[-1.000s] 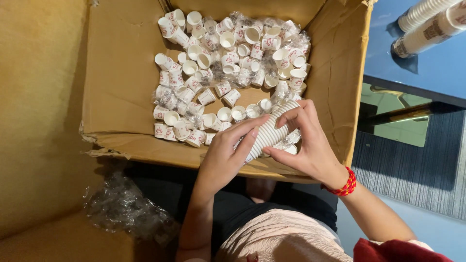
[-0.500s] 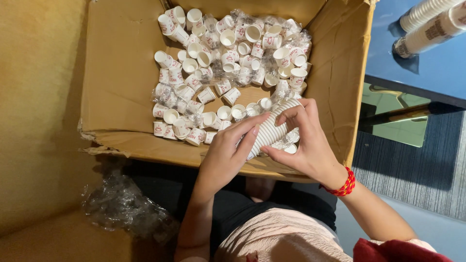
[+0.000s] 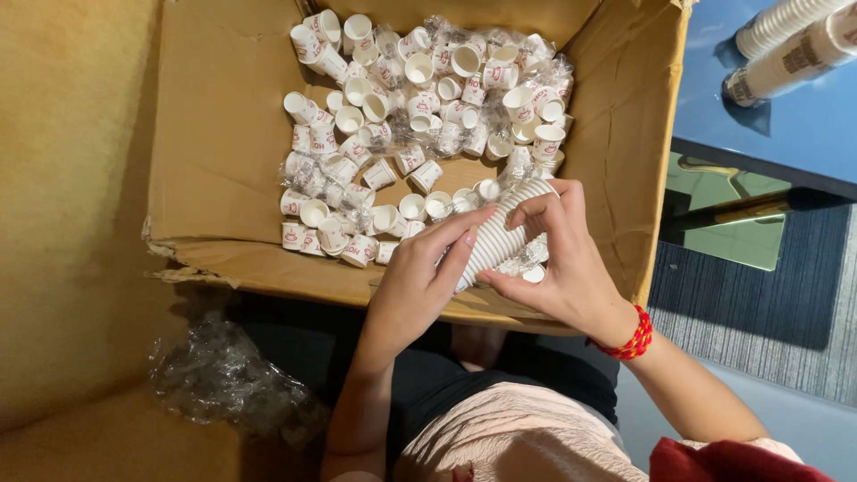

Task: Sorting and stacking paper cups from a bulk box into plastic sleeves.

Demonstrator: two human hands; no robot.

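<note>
**Not much movement – same grip on the stack**

Comparing with a second ago: next to nothing changed. Same framing, same big cardboard box (image 3: 223, 134) open underneath, same two hands meeting at its near right corner. Only a tiny shuffle of the left fingers along the sleeve of cups, nothing more. As far as the work goes, probably just a mid-handling pause: nothing added to the stack, nothing taken off, nothing dropped back in the box.

Going from big to small:

- Box first – brown, flaps up, near edge torn and ragged.
- Off to the right, a blue worktop (image 3: 803, 125) with two long cup stacks (image 3: 786, 36) lying on it, well apart from the hands.
- Lower left, a crumpled wad of clear plastic wrap (image 3: 223, 375) beside the lap.
- Across the box floor, a scatter of loose cups (image 3: 411, 107), some still in clear wrap, lying every which way.
- Then the stack of cups (image 3: 500, 232) itself: white, ribbed-looking from all the nested rims, tilted on a diagonal above the box's near right corner, top end toward the far right.
- Left hand (image 3: 420, 286) wrapped around the lower part, fingers laid along it.
- Right hand (image 3: 562, 268) clamped on the upper end, fingertips curled over the top rim, red beaded bracelet (image 3: 629, 335) at the wrist.
</note>
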